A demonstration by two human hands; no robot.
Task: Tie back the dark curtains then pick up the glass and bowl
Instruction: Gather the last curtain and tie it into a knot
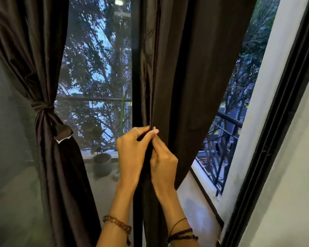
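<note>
Both my hands meet at the edge of the right dark curtain: my left hand and my right hand each pinch its gathered fold between curled fingers, side by side and touching. Off to the left, the other curtain hangs already knotted with a tie. Beyond the window screen stands a potted plant, then trees.

text: none readable | labels: none | signs: none
</note>
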